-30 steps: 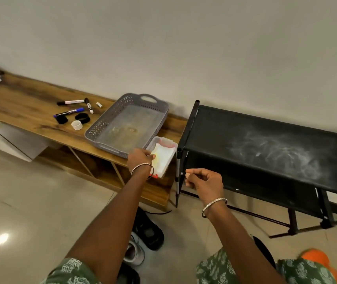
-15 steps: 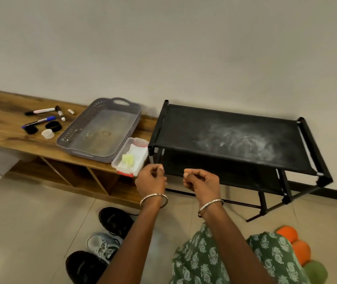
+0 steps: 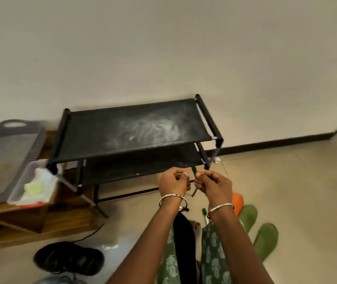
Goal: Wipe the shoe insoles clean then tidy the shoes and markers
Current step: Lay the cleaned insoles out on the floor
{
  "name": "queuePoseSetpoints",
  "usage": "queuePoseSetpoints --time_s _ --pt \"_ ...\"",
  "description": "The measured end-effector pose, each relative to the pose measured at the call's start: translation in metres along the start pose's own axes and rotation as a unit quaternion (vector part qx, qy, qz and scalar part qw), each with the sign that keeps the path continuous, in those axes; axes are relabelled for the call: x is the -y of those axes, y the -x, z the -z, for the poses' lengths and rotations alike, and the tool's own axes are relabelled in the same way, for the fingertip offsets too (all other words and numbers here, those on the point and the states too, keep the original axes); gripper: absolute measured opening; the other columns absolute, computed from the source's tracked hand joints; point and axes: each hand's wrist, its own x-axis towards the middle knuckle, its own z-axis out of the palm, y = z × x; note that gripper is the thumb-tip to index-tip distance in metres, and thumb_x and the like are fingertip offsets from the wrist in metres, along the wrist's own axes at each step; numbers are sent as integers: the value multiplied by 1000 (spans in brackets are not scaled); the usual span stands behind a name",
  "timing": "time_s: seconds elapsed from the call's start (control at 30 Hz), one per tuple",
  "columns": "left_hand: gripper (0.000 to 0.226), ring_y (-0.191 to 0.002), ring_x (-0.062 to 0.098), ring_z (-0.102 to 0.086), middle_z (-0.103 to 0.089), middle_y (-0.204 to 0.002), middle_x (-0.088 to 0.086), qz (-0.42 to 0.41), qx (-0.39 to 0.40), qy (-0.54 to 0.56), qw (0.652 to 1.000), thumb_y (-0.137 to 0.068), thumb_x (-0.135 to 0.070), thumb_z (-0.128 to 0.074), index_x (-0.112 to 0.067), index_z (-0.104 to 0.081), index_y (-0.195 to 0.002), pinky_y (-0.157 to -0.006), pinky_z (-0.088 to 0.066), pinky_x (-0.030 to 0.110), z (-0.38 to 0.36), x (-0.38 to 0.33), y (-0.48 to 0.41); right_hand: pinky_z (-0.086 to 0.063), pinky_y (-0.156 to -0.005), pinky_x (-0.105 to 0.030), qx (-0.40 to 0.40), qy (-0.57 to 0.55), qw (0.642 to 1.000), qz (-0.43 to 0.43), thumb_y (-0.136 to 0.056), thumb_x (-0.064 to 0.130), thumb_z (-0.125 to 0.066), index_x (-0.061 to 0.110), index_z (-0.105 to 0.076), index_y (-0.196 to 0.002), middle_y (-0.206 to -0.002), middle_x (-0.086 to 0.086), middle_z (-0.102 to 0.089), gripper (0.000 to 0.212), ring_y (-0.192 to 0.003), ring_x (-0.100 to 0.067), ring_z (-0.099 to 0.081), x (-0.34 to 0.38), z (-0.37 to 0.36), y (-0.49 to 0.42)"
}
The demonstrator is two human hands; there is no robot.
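Note:
My left hand and my right hand meet fingertip to fingertip in front of the black shoe rack. Both have curled fingers and pinch a small thin dark thing between them; what it is I cannot tell. A black shoe lies on the floor at lower left, with a grey shoe cut off by the bottom edge. A green-capped marker lies on the floor under my right wrist. A long black piece lies between my knees.
A grey basket and a clear tub of white wipes sit on the wooden bench at left. Two green slippers and an orange thing lie on the floor at right. The rack's top shelf is dusty.
The view has swung right, so the markers on the bench have left the frame. My two hands have come together and now pinch the small thin thing between them.

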Motion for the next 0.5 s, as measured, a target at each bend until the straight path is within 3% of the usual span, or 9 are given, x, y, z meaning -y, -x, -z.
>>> queuePoseSetpoints --time_s 0.13,0.2,0.3,0.4,0.5 --pt "25 -55 26 -70 -72 -67 8 55 71 -22 996 -87 -7 -63 -23 -66 -68 -66 -63 47 -77 21 -17 -55 -55 -19 -71 -9 997 -6 -86 -11 -64 -8 -68 -95 -74 -16 -65 10 -54 -14 -60 1 65 -39" --pt "12 -62 31 -72 -72 -67 7 81 105 -50 990 -76 -21 -63 -24 -70 -66 -68 -62 50 -121 50 -38 -53 -53 -18 -107 -13 994 -16 -86 -12 -64 -9 -69 -93 -72 -15 -63 9 -53 -16 -56 -5 98 -63" --pt "18 -79 37 -73 -75 -73 9 126 141 -90 978 -67 -28 -58 -40 -72 -68 -75 -61 53 -189 115 -83 -53 -50 -19 -165 -6 985 -52 -86 -11 -65 -8 -67 -90 -70 -14 -63 5 -54 -19 -57 -31 144 -108" --pt "15 -84 41 -73 -75 -80 13 165 148 -132 966 -67 -24 -58 -21 -73 -65 -75 -62 52 -211 146 -103 -51 -47 -20 -195 2 975 -104 -88 -12 -61 -2 -65 -80 -66 -12 -62 13 -47 -15 -55 -62 170 -130" --pt "27 -84 38 -73 -76 -82 12 192 155 -194 949 -68 -24 -54 -15 -77 -79 -77 -62 48 -255 183 -125 -52 -51 -25 -248 31 956 -154 -85 -9 -64 -4 -69 -86 -70 -14 -63 7 -52 -19 -53 -122 211 -170"
